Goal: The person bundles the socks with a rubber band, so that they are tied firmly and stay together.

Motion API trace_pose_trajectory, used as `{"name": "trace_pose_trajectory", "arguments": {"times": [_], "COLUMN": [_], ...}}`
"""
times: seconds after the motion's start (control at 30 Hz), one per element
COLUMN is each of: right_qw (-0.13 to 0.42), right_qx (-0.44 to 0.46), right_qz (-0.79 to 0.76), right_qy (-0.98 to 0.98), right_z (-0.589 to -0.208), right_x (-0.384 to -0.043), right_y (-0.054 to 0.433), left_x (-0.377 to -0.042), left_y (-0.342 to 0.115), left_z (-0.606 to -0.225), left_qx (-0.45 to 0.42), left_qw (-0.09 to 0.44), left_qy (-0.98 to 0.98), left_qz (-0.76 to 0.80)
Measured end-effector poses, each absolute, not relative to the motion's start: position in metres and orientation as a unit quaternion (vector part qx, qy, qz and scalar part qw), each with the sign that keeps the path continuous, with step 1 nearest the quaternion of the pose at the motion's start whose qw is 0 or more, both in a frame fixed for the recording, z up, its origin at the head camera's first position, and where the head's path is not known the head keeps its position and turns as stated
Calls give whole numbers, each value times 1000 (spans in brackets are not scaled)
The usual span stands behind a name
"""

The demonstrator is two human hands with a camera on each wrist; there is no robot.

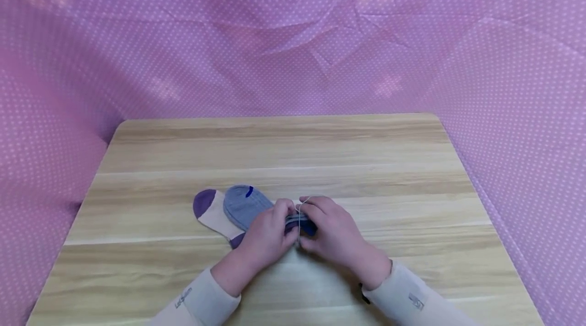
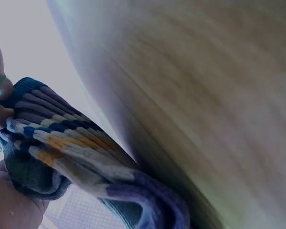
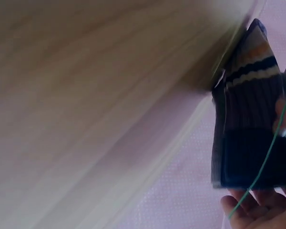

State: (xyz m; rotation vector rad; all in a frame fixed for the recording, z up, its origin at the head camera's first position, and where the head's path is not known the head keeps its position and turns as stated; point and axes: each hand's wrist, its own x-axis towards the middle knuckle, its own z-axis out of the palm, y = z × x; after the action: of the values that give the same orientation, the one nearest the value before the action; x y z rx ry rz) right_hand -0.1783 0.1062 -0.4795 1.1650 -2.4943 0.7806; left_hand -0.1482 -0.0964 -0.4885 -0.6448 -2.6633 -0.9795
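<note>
Two socks lie one over the other: a cream one with purple toe point(image 1: 204, 204) and heel, and a grey one point(image 1: 247, 206) with a dark blue mark. My left hand point(image 1: 270, 232) grips them near the cuffs. In the left wrist view the striped leg point(image 2: 71, 138) shows ribs with orange, white and blue bands. The dark blue cuff point(image 3: 257, 155) points to my right hand point(image 1: 336, 229). That hand, fingers bent, holds a thin green rubber band point(image 3: 264, 167) stretched across the cuff end. Part of the band is hidden behind fingers.
The socks and both hands are over the front middle of a wood-grain table point(image 1: 389, 163). A pink dotted cloth point(image 1: 293, 61) hangs behind the table and along both sides. Pale sleeves point(image 1: 210, 293) cover both forearms.
</note>
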Motion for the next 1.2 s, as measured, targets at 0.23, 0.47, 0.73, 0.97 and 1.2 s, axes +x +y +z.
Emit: {"name": "trace_pose_trajectory", "arguments": {"times": [0.23, 0.47, 0.73, 0.97, 1.2], "right_qw": [120, 99, 68, 2, -76], "right_qx": [394, 392, 377, 323, 232], "right_qz": [299, 312, 343, 415, 482], "right_qy": [-861, -860, -858, -851, -842], "right_z": [-484, -480, -479, -474, -479], "right_x": [-182, -183, -183, -186, -194], "right_y": [106, 107, 107, 106, 105], "left_x": [-149, -152, -151, -153, -155], "left_y": [-101, -100, -103, -105, -113], "left_z": [-484, -484, -490, -489, -480], "left_qx": [-251, -271, -288, -280, -221], "left_qw": [62, 48, 131, 194, 206], "left_qy": [-903, -910, -886, -832, -788], "left_qz": [-344, -309, -339, -438, -536]}}
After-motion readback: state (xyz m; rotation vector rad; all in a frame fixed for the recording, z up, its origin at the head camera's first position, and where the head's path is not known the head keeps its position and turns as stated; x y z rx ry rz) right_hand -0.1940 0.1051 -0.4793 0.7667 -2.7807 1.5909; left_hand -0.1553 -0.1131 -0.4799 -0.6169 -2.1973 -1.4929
